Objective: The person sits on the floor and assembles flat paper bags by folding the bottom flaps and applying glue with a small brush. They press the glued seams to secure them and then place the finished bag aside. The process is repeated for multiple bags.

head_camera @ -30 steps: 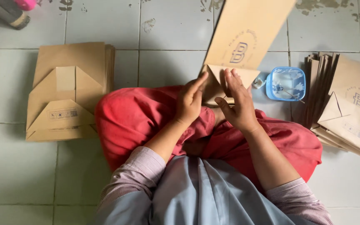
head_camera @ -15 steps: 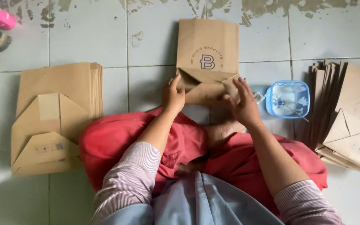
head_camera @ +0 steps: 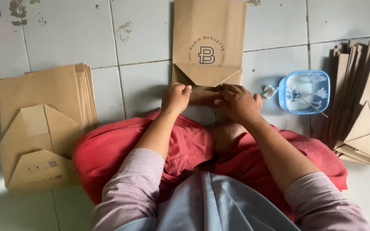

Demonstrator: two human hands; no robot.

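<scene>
1. Bag lay flat on the tiled floor straight ahead of the seated person, its far end toward the top of view and its bottom end nearest the knees, folded into a diamond with a triangular flap pointing back.
2. Left hand sat knuckles-up on the near flap, fingers curled tight and pressing the paper down; nothing was gripped inside it.
3. Right hand lay just beside it on the same flap, fingers narrow and flattened along the crease, tips nearly touching the left hand.
4. Judgement: the bottom fold was being pressed shut. Doing it well likely meant keeping the crease square to the bag's sides and pressing evenly from the middle outward.
5. Blue tub with a thin stick stood near the right hand; probably paste, though the contents could not be told.
6. Stack of folded bags sat well off to the left; a fanned pile of flat bags to the right.
7. Risk judged: a skewed flap would leave the base crooked.
</scene>
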